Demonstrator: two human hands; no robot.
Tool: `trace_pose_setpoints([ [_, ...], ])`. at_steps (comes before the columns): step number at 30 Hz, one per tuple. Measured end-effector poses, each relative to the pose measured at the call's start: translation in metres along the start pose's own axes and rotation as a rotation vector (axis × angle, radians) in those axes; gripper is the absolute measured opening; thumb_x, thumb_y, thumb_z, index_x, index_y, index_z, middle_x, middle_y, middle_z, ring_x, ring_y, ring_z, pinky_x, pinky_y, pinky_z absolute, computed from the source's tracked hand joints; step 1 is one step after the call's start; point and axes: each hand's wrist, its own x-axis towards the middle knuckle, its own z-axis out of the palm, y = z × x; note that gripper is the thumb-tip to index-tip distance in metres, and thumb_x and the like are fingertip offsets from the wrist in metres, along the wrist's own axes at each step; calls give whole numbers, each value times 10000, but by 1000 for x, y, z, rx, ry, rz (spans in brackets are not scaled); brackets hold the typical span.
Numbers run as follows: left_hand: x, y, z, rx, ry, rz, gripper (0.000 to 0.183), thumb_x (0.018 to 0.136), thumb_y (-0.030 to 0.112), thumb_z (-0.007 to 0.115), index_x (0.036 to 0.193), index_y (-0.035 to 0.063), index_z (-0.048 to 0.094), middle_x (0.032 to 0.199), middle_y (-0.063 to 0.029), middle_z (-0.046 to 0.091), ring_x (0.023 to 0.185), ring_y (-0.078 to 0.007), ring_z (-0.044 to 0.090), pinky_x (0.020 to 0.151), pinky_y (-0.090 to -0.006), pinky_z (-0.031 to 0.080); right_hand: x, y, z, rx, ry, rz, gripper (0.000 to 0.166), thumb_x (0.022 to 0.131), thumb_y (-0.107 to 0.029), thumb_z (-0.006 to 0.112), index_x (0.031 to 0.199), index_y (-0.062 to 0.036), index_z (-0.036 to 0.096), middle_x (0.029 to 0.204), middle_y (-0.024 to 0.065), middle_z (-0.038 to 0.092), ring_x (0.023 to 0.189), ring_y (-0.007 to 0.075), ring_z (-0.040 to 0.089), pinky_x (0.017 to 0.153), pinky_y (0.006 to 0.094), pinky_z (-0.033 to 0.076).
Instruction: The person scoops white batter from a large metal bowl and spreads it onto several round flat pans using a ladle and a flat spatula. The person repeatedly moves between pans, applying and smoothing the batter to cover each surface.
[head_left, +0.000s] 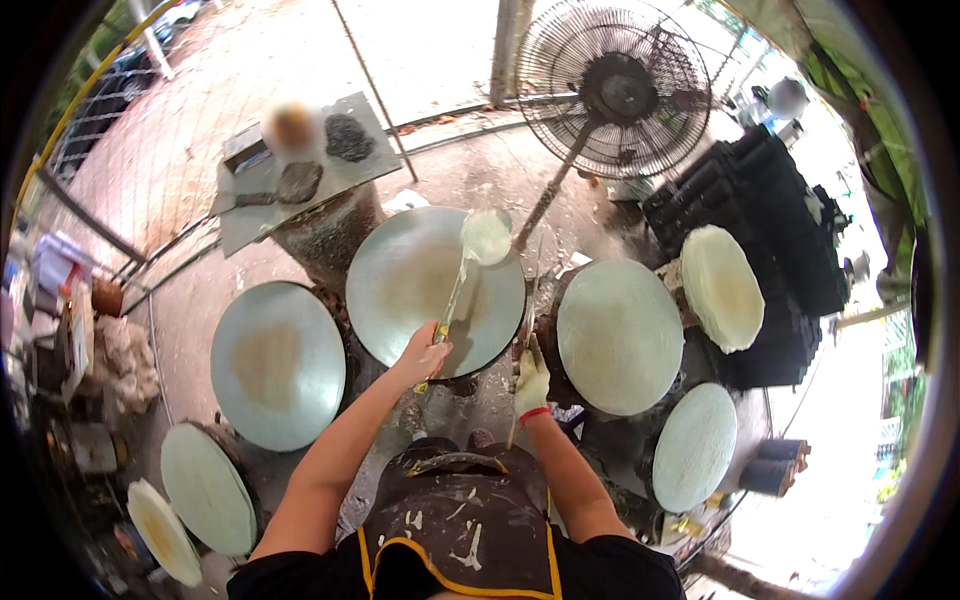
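My bare left hand (424, 356) grips the handle of a batter-coated ladle (487, 236). The ladle's head is over the far rim of a round metal griddle (409, 277), whose middle is browned. In a pale glove with a red cuff, my right hand (532, 382) closes around a long thin rod (535, 300) between two griddles. Right of that hand, a pale sheet of batter (619, 337) covers a round cooking plate. A second bare metal griddle (277, 367) with a brown patch is at left, beyond my left forearm.
A pedestal fan (619, 90) stands ahead. Dark ridged objects (765, 217) are stacked at right, beside a browned round sheet (722, 289). More pale rounds (694, 448) (206, 487) lie at both sides. A metal sheet (247, 199) holding a trowel (298, 182) rests on a drum at left.
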Motion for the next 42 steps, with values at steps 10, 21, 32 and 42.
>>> trace_pose_setpoints([
  [10,82,-47,-68,982,139,231,252,804,79,456,1044,24,401,789,-270,580,771,-461,562,681,-534,436,0,68,24,-937,192,-417,405,911,-227,478,1294,-93,477,1096,127,628,882,220,628,764,310,475],
  [21,86,-22,-135,1210,235,224,194,830,56,461,1023,41,444,850,-245,588,796,-434,581,683,-503,455,22,89,80,-546,107,-333,377,907,-237,493,1202,-10,550,714,-27,563,509,63,423,473,236,361],
  [32,61,-24,-169,1293,407,175,341,815,102,524,1153,91,472,936,-197,545,795,-360,608,650,-446,490,22,40,115,-475,-3,48,388,887,-246,543,1229,-62,549,749,46,613,589,58,517,528,195,397],
  [42,11,-18,-201,1359,462,181,628,740,3,577,1306,237,437,898,-150,440,739,-330,542,599,-415,450,27,26,141,-531,-162,87,344,876,-233,537,1175,-73,595,623,-11,513,484,52,405,448,214,335],
])
